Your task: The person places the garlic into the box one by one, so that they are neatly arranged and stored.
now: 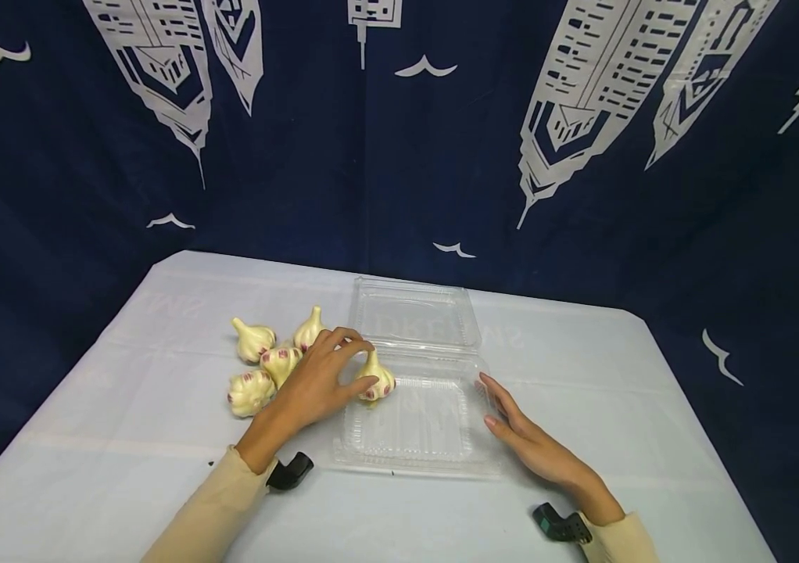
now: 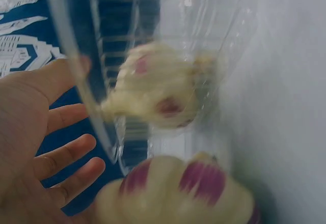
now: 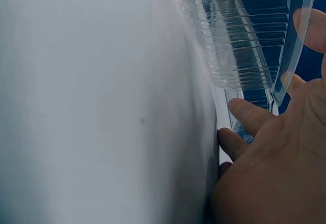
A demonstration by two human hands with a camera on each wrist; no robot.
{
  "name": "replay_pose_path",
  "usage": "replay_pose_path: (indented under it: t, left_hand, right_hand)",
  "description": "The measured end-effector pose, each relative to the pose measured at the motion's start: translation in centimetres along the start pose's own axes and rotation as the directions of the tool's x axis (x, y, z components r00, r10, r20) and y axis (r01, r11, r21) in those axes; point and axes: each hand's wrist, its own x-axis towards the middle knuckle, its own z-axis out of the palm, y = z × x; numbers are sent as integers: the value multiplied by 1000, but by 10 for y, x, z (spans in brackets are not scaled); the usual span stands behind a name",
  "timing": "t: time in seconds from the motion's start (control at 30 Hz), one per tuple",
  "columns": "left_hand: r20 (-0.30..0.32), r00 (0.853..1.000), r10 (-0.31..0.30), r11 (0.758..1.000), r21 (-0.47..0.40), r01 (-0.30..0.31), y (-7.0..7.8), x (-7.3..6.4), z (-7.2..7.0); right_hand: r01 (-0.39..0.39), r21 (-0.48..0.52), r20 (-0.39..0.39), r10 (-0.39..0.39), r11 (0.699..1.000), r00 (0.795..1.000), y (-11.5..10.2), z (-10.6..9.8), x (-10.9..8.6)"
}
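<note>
Nearest are two beige cloth sleeves point(image 1: 209, 512) and the black wrist devices point(image 1: 290, 471), above a table covered in white cloth point(image 1: 428, 520), which gives a strip of room before the front rim of a clear, ribbed plastic container point(image 1: 431, 422). At its right side, the right hand point(image 1: 529, 442) has fingers extended and thumb apart, gripping nothing, set against the rim probably to steady so light a shell. Over the left rim, the left hand point(image 1: 322, 377) has thumb and fingers spread about a cream, purple-patched garlic bulb point(image 1: 380, 378), with no firm pinch evident; the blurred left-wrist view shows the other fingers loose. That bulb is inside the container, near its left wall, stem upward; whether its weight is on the floor I cannot tell. The container's floor to its right has open room. Four more cream garlic bulbs point(image 1: 280, 361) cluster left of the container, seemingly placed there for an easy left-hand reach, though their closeness narrows that side. Beyond, the hinged clear lid point(image 1: 413, 313) lies folded back, leaving the container's top unobstructed, its far edge near the table's back edge; right of it, cloth gives more room. Farthest hangs a navy curtain printed with white buildings point(image 1: 343, 180).
</note>
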Motion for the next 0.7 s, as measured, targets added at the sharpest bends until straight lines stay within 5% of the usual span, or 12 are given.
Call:
replay_pose_path:
  t: [0.3, 0.53, 0.7]
  left_hand:
    - [-88, 994, -61, 998, -26, 59, -20, 11, -20]
    - [8, 987, -163, 986, 19, 163, -39, 25, -39]
    - [72, 976, -204, 978, -32, 206, -55, 28, -41]
  right_hand:
    - [-17, 7, 5, 17, 1000, 1000, 1, -2, -1]
    - [-22, 14, 9, 21, 1000, 1000, 1, -1, -2]
    - [-18, 10, 9, 18, 1000, 1000, 0, -1, -1]
